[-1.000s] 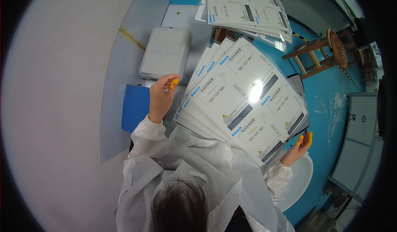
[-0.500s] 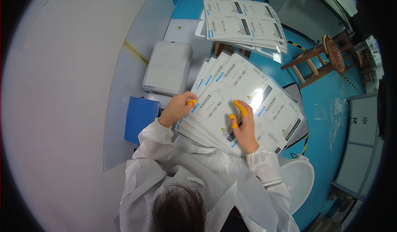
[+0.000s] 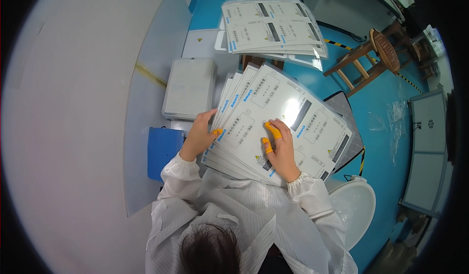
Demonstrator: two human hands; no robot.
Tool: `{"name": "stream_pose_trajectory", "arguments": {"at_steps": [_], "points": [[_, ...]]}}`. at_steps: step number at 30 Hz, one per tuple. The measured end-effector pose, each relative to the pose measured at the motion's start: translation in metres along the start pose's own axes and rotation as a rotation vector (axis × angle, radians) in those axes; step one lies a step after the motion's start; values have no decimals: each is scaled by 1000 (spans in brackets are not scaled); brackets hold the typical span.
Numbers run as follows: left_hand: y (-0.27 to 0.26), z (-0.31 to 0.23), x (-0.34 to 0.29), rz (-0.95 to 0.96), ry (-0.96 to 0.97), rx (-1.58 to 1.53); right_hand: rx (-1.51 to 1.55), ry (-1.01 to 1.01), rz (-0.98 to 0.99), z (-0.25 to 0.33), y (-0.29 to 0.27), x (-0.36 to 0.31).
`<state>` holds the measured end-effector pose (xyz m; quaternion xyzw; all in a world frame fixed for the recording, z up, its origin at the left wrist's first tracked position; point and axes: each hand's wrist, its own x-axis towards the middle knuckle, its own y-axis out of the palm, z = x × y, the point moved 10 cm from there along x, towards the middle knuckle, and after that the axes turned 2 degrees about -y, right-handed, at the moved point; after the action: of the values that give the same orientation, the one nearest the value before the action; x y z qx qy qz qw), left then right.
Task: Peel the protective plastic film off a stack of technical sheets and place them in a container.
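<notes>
Loosely, left hand (image 3: 198, 135) touching edges of printed sheets (image 3: 256, 117), grip parted, right hand (image 3: 283, 156) atop, grip half-open.

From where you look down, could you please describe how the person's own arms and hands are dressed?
White, finely striped sleeves gather at the cuffs. Two yellow finger covers show on the right hand, and one on the left hand.

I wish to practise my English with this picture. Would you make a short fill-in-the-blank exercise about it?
1. The left hand is at the ____ edge of the nearer sheets.
2. The finger covers on the right hand are ____.
3. The stool is coloured ____.
4. The box is coloured ____.
Missing words: left; yellow; brown; blue.
</notes>
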<state>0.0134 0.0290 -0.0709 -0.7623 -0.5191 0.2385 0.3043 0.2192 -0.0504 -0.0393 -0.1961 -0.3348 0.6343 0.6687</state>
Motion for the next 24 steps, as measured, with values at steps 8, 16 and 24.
{"name": "stream_pose_trajectory", "arguments": {"at_steps": [8,16,24], "points": [[17,24,-6,121,-343,-506,232,61,105,13,-74,26],[22,27,-6,61,-334,-564,-261,-102,-137,-42,-51,107],[19,29,-9,15,-311,-529,-95,80,-295,-84,-49,106]]}}
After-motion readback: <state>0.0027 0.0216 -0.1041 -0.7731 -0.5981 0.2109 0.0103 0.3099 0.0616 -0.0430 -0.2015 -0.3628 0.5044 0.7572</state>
